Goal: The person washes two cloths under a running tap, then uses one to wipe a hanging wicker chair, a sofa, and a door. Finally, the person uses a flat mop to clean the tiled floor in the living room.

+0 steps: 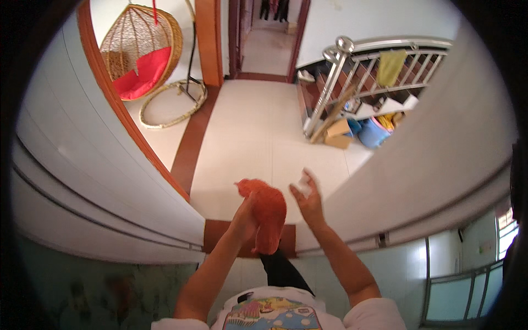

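Observation:
An orange-red cloth [270, 208] hangs from my left hand [246, 214], which grips it in front of my body. The cloth folds over the fingers and partly hides them, and its lower end droops towards the brown door sill [214, 235]. My right hand [310, 200] is raised a little to the right of the cloth, apart from it. Its fingers are spread and slightly blurred, with nothing visible in them.
I stand in a doorway between white walls. Ahead, a wicker hanging chair [140, 49] with red cushions is at left. A steel stair railing [330, 90] with a yellow-green towel [391, 68] is at right, near cardboard [339, 134] and a blue bucket [371, 134].

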The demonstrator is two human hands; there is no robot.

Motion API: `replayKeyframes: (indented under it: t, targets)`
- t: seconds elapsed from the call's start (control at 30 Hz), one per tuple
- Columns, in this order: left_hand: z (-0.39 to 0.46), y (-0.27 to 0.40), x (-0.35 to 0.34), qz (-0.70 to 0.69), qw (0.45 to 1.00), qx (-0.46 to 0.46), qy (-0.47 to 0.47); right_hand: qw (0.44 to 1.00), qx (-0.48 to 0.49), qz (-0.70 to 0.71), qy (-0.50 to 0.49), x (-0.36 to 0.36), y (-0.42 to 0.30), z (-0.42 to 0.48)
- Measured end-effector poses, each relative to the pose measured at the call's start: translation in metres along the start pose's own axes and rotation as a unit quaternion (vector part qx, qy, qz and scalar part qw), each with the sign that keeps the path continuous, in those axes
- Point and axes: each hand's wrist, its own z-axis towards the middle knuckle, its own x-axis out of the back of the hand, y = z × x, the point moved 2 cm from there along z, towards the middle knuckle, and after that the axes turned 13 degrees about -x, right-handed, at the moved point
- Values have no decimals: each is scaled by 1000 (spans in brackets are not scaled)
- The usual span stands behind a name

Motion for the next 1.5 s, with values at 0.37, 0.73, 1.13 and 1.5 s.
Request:
replayKeyframes:
  t: [0.37, 0.73, 1.13, 1.5]
  targets:
    - [176, 143, 138, 428, 871, -154, 185, 937, -172, -18, -304, -215, 47, 213]
    - [396, 290, 129, 765, 643, -24, 8, 696, -438, 282, -495, -413, 19, 390]
    - [569, 528, 234, 334, 884, -249, 212, 645, -247, 271, -671, -606, -41, 628]
    - [607, 702, 328, 564, 583, -339, 476, 595, 681, -201, -377, -838, -203, 675]
